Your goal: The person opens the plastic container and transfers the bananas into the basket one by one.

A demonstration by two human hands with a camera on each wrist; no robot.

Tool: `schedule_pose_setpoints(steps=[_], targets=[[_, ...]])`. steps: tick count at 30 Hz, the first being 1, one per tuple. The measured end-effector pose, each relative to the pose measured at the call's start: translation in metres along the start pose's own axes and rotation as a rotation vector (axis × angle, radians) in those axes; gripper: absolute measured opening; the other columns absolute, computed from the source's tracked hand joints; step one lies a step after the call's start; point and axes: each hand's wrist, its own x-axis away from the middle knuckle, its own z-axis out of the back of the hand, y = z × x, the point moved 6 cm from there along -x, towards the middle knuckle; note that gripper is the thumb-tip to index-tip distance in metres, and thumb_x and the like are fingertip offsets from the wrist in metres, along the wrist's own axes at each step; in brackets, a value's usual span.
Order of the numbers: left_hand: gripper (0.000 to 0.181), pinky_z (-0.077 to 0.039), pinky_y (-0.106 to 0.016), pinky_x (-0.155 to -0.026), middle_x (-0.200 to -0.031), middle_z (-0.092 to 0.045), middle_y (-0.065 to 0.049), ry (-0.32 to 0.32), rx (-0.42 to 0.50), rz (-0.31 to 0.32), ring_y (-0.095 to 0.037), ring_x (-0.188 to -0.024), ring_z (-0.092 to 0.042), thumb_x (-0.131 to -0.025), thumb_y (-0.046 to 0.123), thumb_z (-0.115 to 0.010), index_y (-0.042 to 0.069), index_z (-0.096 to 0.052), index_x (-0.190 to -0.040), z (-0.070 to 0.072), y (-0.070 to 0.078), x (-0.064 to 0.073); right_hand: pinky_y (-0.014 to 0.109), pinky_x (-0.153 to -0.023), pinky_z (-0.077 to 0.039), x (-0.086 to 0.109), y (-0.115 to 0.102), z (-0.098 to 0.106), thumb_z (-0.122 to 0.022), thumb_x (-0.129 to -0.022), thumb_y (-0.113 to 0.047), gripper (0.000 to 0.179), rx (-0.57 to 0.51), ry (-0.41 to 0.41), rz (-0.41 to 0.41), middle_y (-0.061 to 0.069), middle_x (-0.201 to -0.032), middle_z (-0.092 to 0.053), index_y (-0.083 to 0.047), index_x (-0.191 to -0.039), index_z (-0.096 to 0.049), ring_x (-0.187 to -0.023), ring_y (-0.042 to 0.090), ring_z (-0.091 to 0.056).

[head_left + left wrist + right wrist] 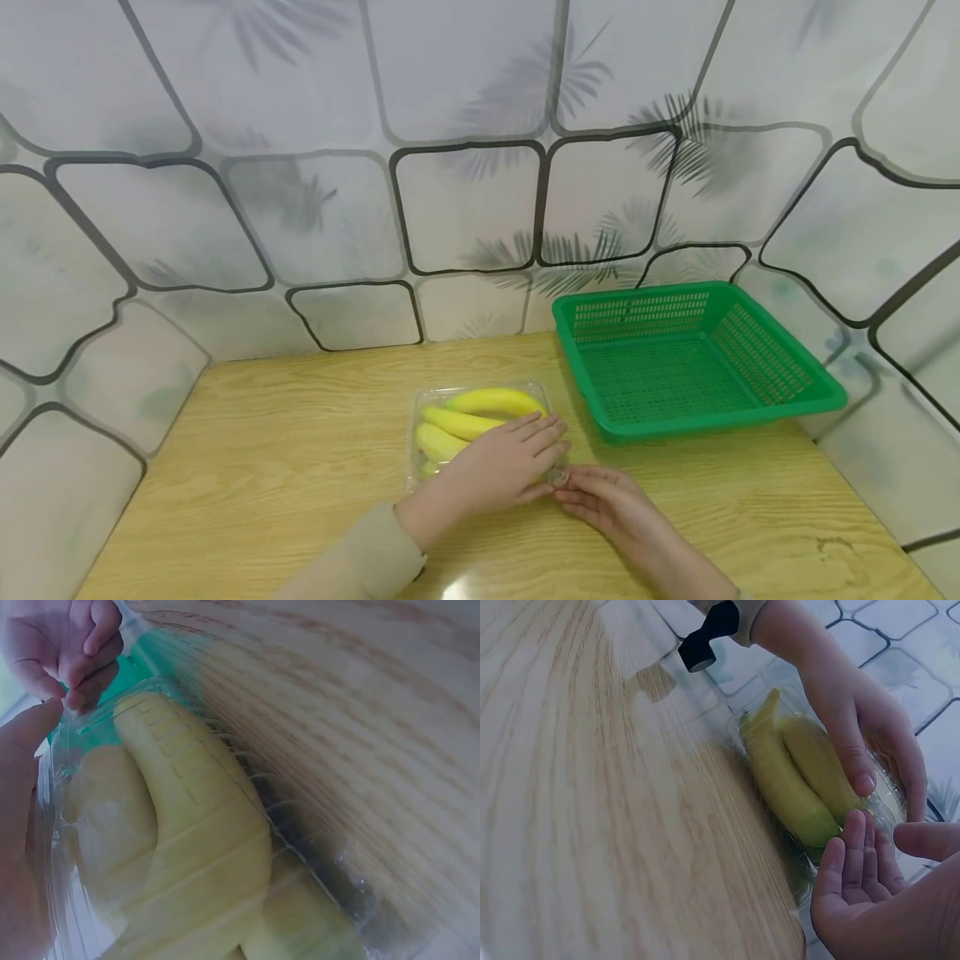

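Observation:
In the head view a clear plastic box (415, 433) of bananas (495, 403) lies on the table. My left hand (510, 461) is spread across the box's right front part, fingers straight and resting on the lid, covering some of the fruit. At the right front corner, my right hand (611, 504) pinches the box's clear edge between thumb and fingertips. The left wrist view shows bananas (195, 780) close up through the ribbed plastic, with the right hand (67, 652) at the far corner. Seen from the right wrist, the left thumb lies over the bananas (787, 772).
A green plastic basket (607, 404) with slotted sides stands at the back right, beyond my right hand. The wooden table (300, 425) meets a patterned wall covering (465, 208) at the back and both sides.

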Motion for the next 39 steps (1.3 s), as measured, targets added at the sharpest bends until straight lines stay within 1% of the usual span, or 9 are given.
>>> schedule_pose_setpoints(steps=[2, 9, 18, 27, 34, 39], targets=[[0.059, -0.030, -0.034, -0.134, -0.163, -0.052, -0.003, 0.008, -0.008, -0.002, -0.019, -0.156, -0.045, -0.109, 0.056, -0.050, 0.018, -0.056, -0.154, 0.0002, 0.0003, -0.0002, 0.023, -0.103, -0.061, -0.0010, 0.0006, 0.0000, -0.047, -0.112, -0.008, 0.029, -0.010, 0.001, -0.008, -0.007, -0.113, -0.079, -0.017, -0.115, -0.075, -0.107, 0.006, -0.074], [0.056, -0.031, -0.033, -0.133, -0.160, -0.057, -0.002, 0.031, -0.028, 0.011, -0.018, -0.153, -0.048, -0.108, 0.055, -0.052, 0.018, -0.060, -0.150, 0.0016, 0.0017, -0.0013, 0.021, -0.100, -0.062, -0.0050, 0.0038, 0.0015, -0.052, -0.110, -0.007, 0.022, -0.020, 0.046, -0.055, -0.006, -0.110, -0.078, -0.014, -0.116, -0.072, -0.103, 0.005, -0.074], [0.051, -0.036, -0.031, -0.131, -0.153, -0.064, -0.001, 0.080, -0.038, 0.025, -0.017, -0.148, -0.055, -0.106, 0.055, -0.056, 0.019, -0.067, -0.141, 0.0054, 0.0018, -0.0034, 0.019, -0.098, -0.062, -0.0063, 0.0032, 0.0012, -0.055, -0.109, -0.006, 0.022, -0.019, 0.041, -0.055, -0.007, -0.107, -0.079, -0.017, -0.112, -0.074, -0.100, 0.003, -0.074], [0.049, -0.041, -0.028, -0.127, -0.147, -0.068, 0.000, 0.128, -0.086, 0.024, -0.015, -0.143, -0.060, -0.104, 0.058, -0.060, 0.020, -0.071, -0.133, 0.0064, 0.0044, -0.0047, 0.020, -0.098, -0.062, -0.0059, 0.0043, 0.0010, -0.054, -0.110, -0.007, 0.023, -0.012, 0.044, -0.054, -0.008, -0.106, -0.078, -0.017, -0.111, -0.074, -0.100, 0.003, -0.074], [0.046, -0.045, -0.028, -0.124, -0.142, -0.071, 0.001, 0.174, -0.096, 0.019, -0.015, -0.140, -0.063, -0.104, 0.053, -0.062, 0.019, -0.073, -0.132, 0.0052, 0.0050, -0.0053, 0.019, -0.098, -0.061, -0.0060, 0.0058, 0.0014, -0.054, -0.110, -0.008, 0.022, -0.009, 0.056, -0.056, -0.007, -0.107, -0.078, -0.017, -0.113, -0.074, -0.101, 0.004, -0.073], [0.049, -0.046, -0.028, -0.123, -0.141, -0.072, 0.000, 0.201, -0.100, 0.011, -0.016, -0.139, -0.064, -0.104, 0.053, -0.062, 0.016, -0.073, -0.134, 0.0046, 0.0055, -0.0053, 0.019, -0.098, -0.061, -0.0059, 0.0065, 0.0026, -0.053, -0.111, -0.008, 0.023, -0.002, 0.067, -0.056, -0.008, -0.108, -0.078, -0.017, -0.112, -0.075, -0.101, 0.004, -0.073]])
